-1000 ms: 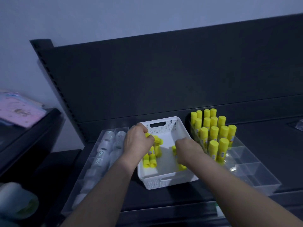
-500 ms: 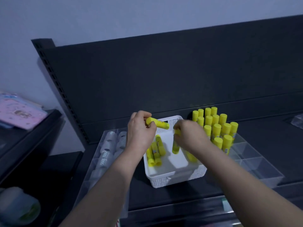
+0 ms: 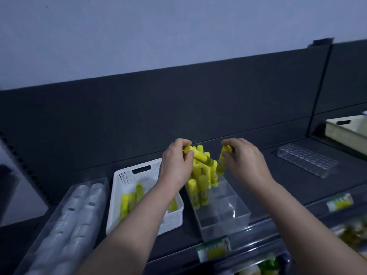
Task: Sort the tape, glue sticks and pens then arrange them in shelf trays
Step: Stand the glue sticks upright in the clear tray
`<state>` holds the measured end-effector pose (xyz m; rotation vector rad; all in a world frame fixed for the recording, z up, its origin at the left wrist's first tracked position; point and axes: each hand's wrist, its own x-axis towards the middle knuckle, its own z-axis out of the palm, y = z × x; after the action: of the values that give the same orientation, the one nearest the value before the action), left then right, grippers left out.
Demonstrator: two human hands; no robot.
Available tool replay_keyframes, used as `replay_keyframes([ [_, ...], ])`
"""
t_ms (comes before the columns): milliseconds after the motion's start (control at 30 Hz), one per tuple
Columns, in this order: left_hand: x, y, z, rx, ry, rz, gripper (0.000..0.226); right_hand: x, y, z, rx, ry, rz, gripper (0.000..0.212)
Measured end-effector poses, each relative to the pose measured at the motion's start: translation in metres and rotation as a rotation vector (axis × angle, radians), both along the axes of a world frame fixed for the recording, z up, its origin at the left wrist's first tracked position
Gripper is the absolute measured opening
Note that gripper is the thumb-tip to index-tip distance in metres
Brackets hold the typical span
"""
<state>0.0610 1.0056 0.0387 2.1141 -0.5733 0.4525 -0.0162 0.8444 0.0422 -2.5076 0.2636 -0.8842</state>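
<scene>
Could topple the standing glue sticks (image 3: 200, 187) packed at the back of the clear tray (image 3: 228, 219) if both come down together or slanted. Left grip (image 3: 176, 163) curled tight round a slanted glue stick (image 3: 198, 156); right grip (image 3: 244, 161) pinching a second glue stick (image 3: 222, 161), nearly upright. Both held just above the tray, beside the white basket (image 3: 127, 175).

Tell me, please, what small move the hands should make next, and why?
Probably stand both in the next free cells of the tray: the left hand and right hand each grip a glue stick above it, its back holds upright sticks, and its front cells look bare.
</scene>
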Motion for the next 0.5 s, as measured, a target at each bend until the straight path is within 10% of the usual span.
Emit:
replay_keyframes([
  [500,-0.017,-0.06,-0.035,0.622,0.074,0.027,0.028,0.005,-0.054,-0.027,0.018,0.095,0.253,0.031],
])
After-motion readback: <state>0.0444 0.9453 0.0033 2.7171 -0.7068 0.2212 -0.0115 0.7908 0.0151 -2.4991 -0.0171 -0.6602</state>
